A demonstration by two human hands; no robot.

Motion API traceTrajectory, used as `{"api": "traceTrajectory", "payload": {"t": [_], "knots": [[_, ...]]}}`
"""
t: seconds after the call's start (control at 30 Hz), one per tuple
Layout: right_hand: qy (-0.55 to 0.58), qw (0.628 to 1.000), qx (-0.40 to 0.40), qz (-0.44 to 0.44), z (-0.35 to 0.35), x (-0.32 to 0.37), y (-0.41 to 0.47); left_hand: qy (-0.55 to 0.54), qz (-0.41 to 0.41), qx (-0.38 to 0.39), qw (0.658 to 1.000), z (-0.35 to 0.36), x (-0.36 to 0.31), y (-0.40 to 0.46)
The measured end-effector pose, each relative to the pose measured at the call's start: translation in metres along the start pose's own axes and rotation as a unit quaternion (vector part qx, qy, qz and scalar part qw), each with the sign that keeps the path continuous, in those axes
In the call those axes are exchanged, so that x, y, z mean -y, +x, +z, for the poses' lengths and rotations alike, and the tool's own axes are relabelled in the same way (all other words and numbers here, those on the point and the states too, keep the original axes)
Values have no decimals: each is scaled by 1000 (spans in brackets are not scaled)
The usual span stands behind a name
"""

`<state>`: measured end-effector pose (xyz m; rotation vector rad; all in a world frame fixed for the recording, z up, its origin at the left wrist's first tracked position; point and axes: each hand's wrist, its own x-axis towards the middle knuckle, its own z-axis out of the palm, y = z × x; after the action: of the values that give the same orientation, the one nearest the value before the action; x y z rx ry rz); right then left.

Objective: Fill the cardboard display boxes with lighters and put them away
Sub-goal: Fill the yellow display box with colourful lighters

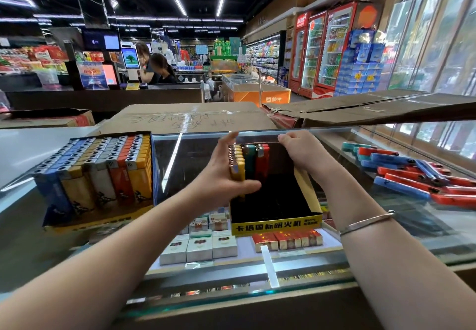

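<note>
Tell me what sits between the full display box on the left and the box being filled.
In the head view, only bare glass countertop separates the full display box from the box being filled; the left hand reaches across, gripping yellow lighters.

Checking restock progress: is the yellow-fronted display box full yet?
No. The yellow-fronted display box holds only a few lighters at its back; its black floor is mostly bare.

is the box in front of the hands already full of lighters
No, the box holds only a few lighters at its back; the rest is bare.
</note>
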<state>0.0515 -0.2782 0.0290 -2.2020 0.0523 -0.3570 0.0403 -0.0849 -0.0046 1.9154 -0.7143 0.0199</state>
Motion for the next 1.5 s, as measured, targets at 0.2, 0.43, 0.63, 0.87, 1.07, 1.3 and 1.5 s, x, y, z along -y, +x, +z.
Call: {"api": "traceTrajectory", "payload": {"t": [0.2, 0.43, 0.63, 0.87, 1.07, 1.3, 1.5], "knots": [[-158, 980, -107, -57, -27, -13, -14, -184, -93, 95, 974, 12, 7, 6], [-420, 901, -81, 77, -94, -46, -37, -158, -54, 46, 985, 30, 7, 14], [-502, 853, -7, 140, -103, -77, -51, -161, -50, 33, 985, 51, -5, 26], [-451, 879, 65, 141, -89, -81, -50, -183, -45, 37, 981, 48, -1, 24], [-500, 847, -141, 118, -104, -88, -44, -170, -41, 38, 984, 48, 1, 25], [-559, 811, 5, 169, -117, -103, -40, -162, -44, 43, 985, 46, 2, 26], [-522, 842, -24, 135, -104, -111, -37, -147, -44, 41, 987, 46, 2, 26]]}}
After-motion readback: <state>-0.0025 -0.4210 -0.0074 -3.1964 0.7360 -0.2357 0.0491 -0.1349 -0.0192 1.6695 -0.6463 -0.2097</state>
